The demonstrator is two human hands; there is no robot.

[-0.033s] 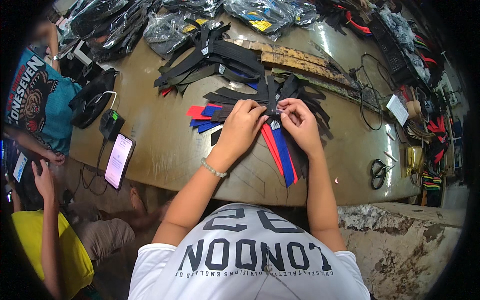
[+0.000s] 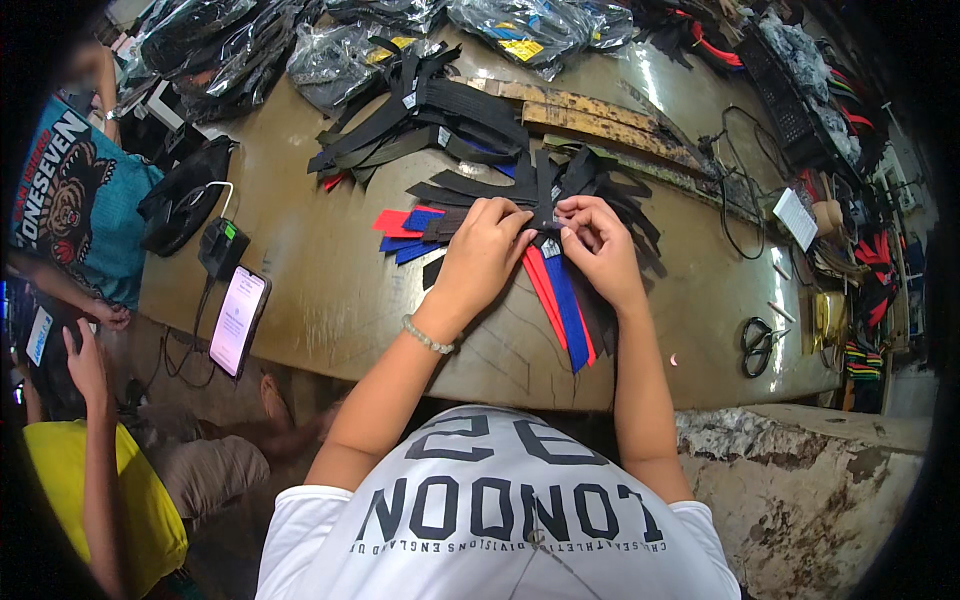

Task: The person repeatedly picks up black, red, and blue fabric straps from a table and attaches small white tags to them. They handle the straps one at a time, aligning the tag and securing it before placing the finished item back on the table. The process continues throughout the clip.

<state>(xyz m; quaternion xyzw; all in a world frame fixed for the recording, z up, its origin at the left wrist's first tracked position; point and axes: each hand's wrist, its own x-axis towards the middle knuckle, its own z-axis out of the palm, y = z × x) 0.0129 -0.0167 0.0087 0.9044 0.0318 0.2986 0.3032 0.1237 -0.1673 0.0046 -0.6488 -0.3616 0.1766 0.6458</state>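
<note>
My left hand [image 2: 484, 252] and my right hand [image 2: 603, 250] meet over a fanned pile of webbing strips on the table. Both are closed in a pinch, thumbs and forefingers on the ends of a short black strap [image 2: 545, 224] between them. Below it, blue [image 2: 567, 310] and red [image 2: 543, 292] strips with a small white label hang toward me. More red strips [image 2: 391, 222] and blue ones stick out left of my left hand. Several black strips [image 2: 462, 188] spread out beyond my fingers. The curled fingers of my right hand are partly hidden.
Farther back lie a heap of black straps [image 2: 440, 110], worn wooden bars [image 2: 600, 125] and plastic-wrapped bundles [image 2: 520, 35]. A phone [image 2: 240, 322] stands at the left edge, near a co-worker's hand [image 2: 88, 362]. Black scissors [image 2: 757, 346] lie at the right, near a looping cable [image 2: 727, 200].
</note>
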